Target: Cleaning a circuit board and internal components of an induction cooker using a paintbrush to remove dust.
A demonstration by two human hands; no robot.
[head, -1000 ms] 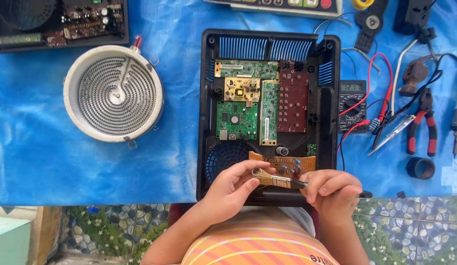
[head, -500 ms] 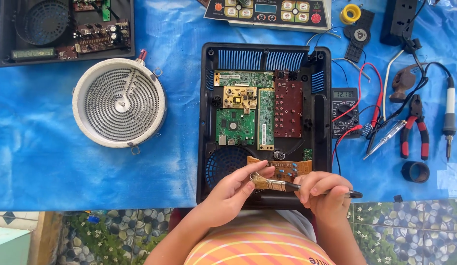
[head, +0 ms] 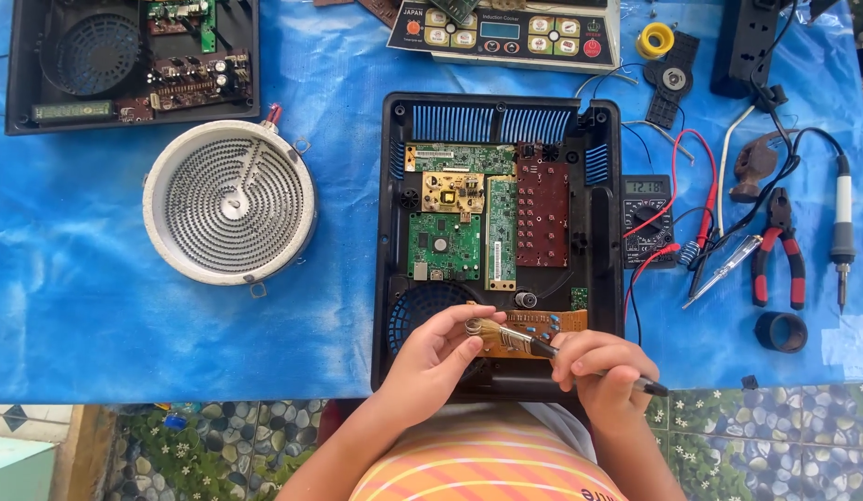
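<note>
Surface (head: 97, 315) under blue sheeting carries all items. We note a black open appliance casing (head: 385, 232) at centre, with green circuit boards (head: 447, 246) and a dark red board (head: 543, 218) inside. A round white heating coil (head: 230, 202) lies well to its left; a multimeter (head: 645, 221) sits just beside its right wall, with red-handled pliers (head: 777, 249) and a soldering iron (head: 840, 237) farther right. At the casing's near edge, our right hand (head: 603, 371) grips the dark handle of a small brush (head: 515, 339). Our left hand (head: 441, 357) pinches the bristle end, over a small orange board (head: 533, 332).
</note>
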